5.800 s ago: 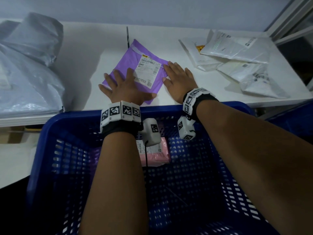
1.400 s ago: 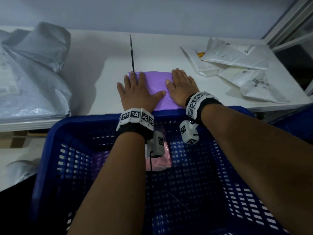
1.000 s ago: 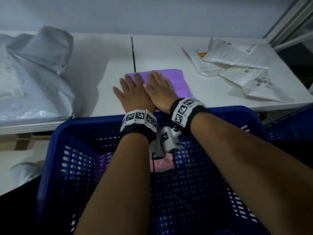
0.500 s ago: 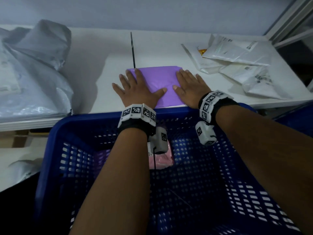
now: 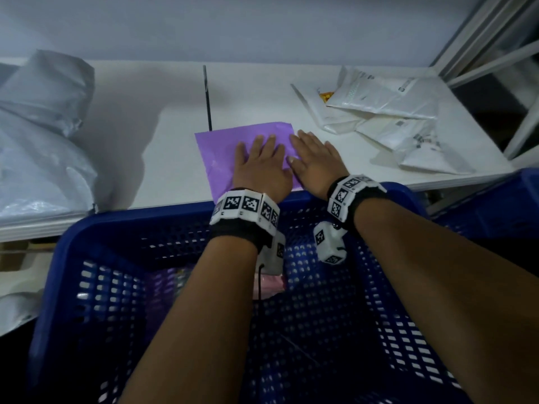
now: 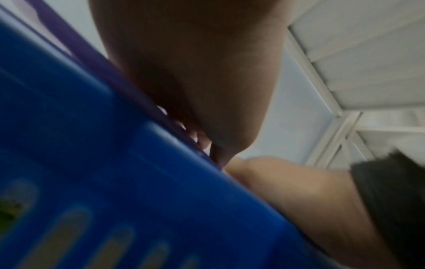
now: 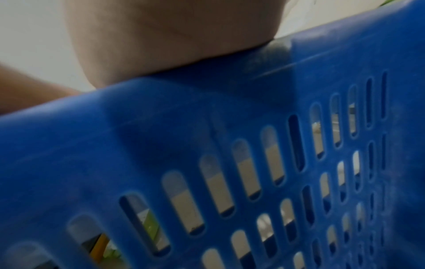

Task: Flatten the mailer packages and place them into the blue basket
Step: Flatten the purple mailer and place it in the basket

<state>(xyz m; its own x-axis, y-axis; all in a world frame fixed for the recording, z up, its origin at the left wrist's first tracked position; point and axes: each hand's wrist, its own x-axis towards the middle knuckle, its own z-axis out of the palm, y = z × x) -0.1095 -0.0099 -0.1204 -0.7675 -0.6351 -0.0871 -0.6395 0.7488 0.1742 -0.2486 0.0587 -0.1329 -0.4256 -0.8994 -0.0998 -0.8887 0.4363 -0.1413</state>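
Observation:
A purple mailer (image 5: 224,150) lies flat on the white table (image 5: 163,158) just beyond the blue basket (image 5: 96,228). My left hand (image 5: 262,161) presses palm-down on its right half with straight fingers. My right hand (image 5: 315,158) lies flat beside it on the mailer's right edge. A pink mailer (image 5: 271,287) lies in the basket under my left wrist. Both wrist views show mostly the palm heels, left hand (image 6: 195,72) and right hand (image 7: 170,36), above the blue basket wall (image 7: 230,127); fingers are hidden there.
Several white mailers (image 5: 388,112) are piled at the table's right. A big grey plastic bag (image 5: 38,141) fills the left side. A thin dark rod (image 5: 207,97) stands behind the purple mailer. A metal frame (image 5: 495,39) rises at the far right.
My left hand has slid right across the purple mailer to meet the right hand, uncovering the mailer's left half. Earlier the hands came together and spread apart over it.

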